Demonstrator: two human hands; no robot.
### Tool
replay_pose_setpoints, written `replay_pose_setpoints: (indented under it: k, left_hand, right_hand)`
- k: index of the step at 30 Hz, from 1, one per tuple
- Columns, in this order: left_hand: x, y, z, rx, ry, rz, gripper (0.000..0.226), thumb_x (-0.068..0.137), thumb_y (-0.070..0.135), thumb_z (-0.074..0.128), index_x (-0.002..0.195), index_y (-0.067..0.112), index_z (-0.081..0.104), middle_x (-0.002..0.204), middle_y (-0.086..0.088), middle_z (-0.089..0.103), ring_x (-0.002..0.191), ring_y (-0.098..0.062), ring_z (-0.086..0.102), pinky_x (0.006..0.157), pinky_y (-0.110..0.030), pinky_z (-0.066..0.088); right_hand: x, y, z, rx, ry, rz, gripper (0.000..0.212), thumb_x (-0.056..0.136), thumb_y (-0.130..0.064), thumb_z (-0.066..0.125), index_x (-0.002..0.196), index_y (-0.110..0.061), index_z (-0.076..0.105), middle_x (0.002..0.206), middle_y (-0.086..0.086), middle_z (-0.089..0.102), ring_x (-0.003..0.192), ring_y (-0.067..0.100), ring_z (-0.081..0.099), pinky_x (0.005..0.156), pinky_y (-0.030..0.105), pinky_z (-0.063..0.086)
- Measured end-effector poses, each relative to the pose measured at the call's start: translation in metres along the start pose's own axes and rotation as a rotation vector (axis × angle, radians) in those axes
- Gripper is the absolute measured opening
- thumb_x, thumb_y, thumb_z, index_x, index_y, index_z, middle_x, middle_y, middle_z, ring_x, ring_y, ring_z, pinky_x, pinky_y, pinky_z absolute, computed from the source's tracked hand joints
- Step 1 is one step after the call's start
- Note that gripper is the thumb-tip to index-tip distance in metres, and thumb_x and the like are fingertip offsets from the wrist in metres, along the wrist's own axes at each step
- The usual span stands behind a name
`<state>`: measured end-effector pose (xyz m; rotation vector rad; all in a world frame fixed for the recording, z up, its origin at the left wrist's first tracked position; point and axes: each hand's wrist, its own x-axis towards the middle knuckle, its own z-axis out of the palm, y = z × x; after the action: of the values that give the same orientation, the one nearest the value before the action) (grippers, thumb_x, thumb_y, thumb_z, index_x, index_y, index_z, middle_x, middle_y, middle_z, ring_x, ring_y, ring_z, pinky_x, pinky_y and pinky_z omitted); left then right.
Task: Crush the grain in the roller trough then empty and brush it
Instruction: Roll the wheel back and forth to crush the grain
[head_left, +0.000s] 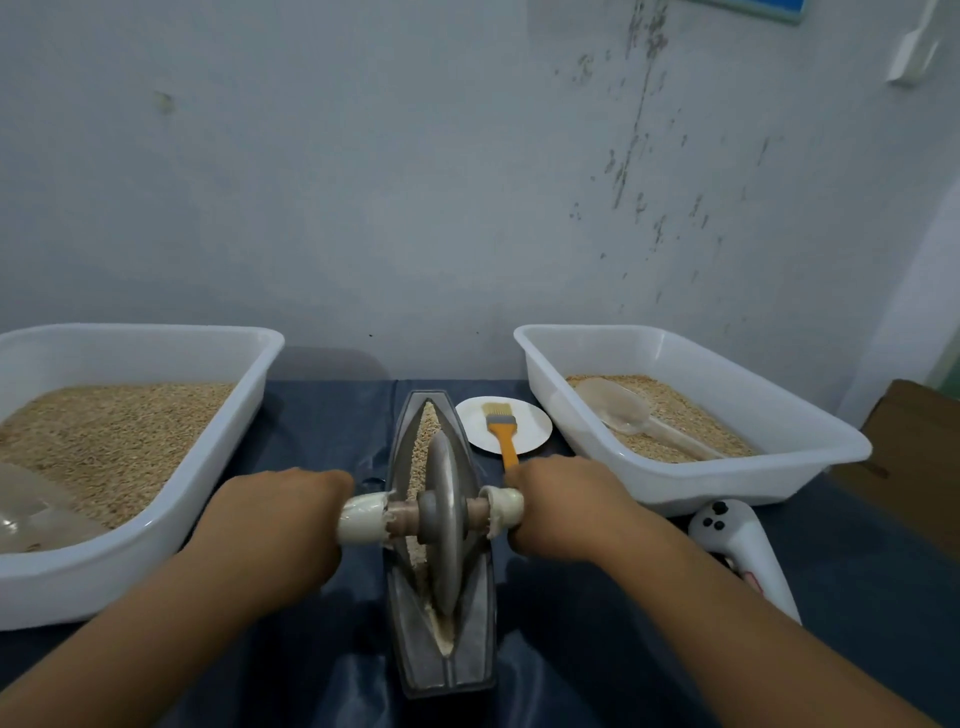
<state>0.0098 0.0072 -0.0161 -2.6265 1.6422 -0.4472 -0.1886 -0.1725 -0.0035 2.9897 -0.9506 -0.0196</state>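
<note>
Over trough (441, 670) | left hand (283, 512), right hand (558, 506) grip roller (445, 525) handles

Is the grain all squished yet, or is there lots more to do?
Not yet. Grain is loaded in the trough, and both hands, left hand and right hand, grip the roller handles, so crushing is underway; whole grains show at the far end. Emptying is left, and the brush lies untouched on its plate.

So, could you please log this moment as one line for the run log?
step: crushing | left hand: grips handle | right hand: grips handle | wheel: in trough | grain: in trough | brush: on plate
</note>
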Motion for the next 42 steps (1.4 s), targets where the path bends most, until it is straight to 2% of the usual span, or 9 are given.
replay_pose_setpoints:
  k: [6,12,15,20,23,27,30,36,42]
  left_hand:
    - [-0.009,-0.001,-0.009,0.005,-0.046,0.014,0.018,0.075,0.039,0.055,0.076,0.037,0.037,0.069,0.011,0.051,0.061,-0.002,0.047,0.051,-0.021,0.031]
    - [0.024,-0.005,0.012,-0.076,-0.062,-0.029,0.015,0.073,0.037,0.058,0.081,0.036,0.046,0.072,0.011,0.054,0.067,-0.005,0.054,0.063,-0.026,0.048]
    - [0.048,-0.009,0.022,-0.079,0.002,-0.042,0.015,0.073,0.036,0.06,0.081,0.034,0.047,0.07,0.01,0.054,0.065,-0.006,0.054,0.065,-0.028,0.05]
    - [0.073,-0.009,0.025,-0.073,0.057,-0.046,0.021,0.075,0.039,0.064,0.08,0.035,0.044,0.069,0.011,0.052,0.065,-0.009,0.053,0.058,-0.027,0.043]
    - [0.073,-0.01,0.027,-0.079,0.056,-0.045,0.02,0.075,0.038,0.064,0.079,0.035,0.045,0.07,0.011,0.054,0.065,-0.008,0.054,0.06,-0.027,0.046]
    - [0.061,-0.009,0.023,-0.079,0.021,-0.043,0.016,0.076,0.034,0.062,0.081,0.035,0.047,0.071,0.011,0.055,0.066,-0.006,0.055,0.064,-0.028,0.051]
    - [0.045,-0.008,0.019,-0.064,-0.021,-0.031,0.015,0.075,0.034,0.06,0.082,0.035,0.047,0.072,0.011,0.054,0.066,-0.005,0.054,0.064,-0.025,0.049]
    - [0.003,-0.012,0.008,-0.129,-0.2,-0.012,0.021,0.064,0.041,0.058,0.083,0.042,0.05,0.076,0.014,0.06,0.069,0.002,0.056,0.067,-0.021,0.05]
    - [-0.001,-0.011,-0.001,-0.161,-0.262,-0.004,0.02,0.064,0.039,0.059,0.082,0.042,0.052,0.077,0.014,0.062,0.069,0.001,0.057,0.066,-0.018,0.048]
  right_hand:
    - [-0.015,-0.002,-0.012,-0.003,-0.088,-0.032,0.021,0.071,-0.035,0.067,0.071,-0.031,0.047,0.073,-0.008,0.06,0.066,0.009,0.056,0.052,0.025,0.039]
    - [0.021,-0.002,0.0,-0.042,0.064,0.021,0.012,0.072,-0.032,0.064,0.08,-0.029,0.055,0.07,-0.008,0.055,0.064,0.013,0.053,0.054,0.026,0.037]
    - [0.044,0.001,0.006,-0.044,0.13,0.046,0.013,0.073,-0.03,0.061,0.079,-0.031,0.05,0.07,-0.009,0.046,0.068,0.019,0.053,0.059,0.028,0.04]
    - [0.069,0.004,0.008,-0.062,0.215,0.103,0.03,0.076,-0.029,0.058,0.106,-0.032,0.059,0.081,-0.007,0.057,0.074,0.022,0.052,0.064,0.03,0.041]
    - [0.068,0.004,0.009,-0.061,0.214,0.101,0.032,0.076,-0.028,0.06,0.108,-0.031,0.059,0.077,-0.007,0.052,0.074,0.022,0.052,0.064,0.03,0.04]
    - [0.055,0.0,0.005,-0.063,0.157,0.075,0.029,0.078,-0.029,0.063,0.105,-0.024,0.058,0.078,-0.005,0.049,0.076,0.023,0.055,0.067,0.032,0.048]
    - [0.035,-0.004,-0.001,-0.042,0.078,0.026,0.015,0.079,-0.028,0.064,0.091,-0.026,0.055,0.082,-0.004,0.055,0.08,0.024,0.06,0.071,0.033,0.049]
    - [-0.006,-0.008,-0.017,-0.075,-0.018,-0.085,0.016,0.073,-0.033,0.065,0.08,-0.028,0.052,0.071,-0.006,0.055,0.066,0.015,0.056,0.051,0.025,0.033]
    - [-0.006,-0.009,-0.023,-0.041,-0.133,-0.079,0.019,0.072,-0.038,0.068,0.083,-0.029,0.055,0.074,-0.007,0.06,0.066,0.013,0.059,0.052,0.025,0.04]
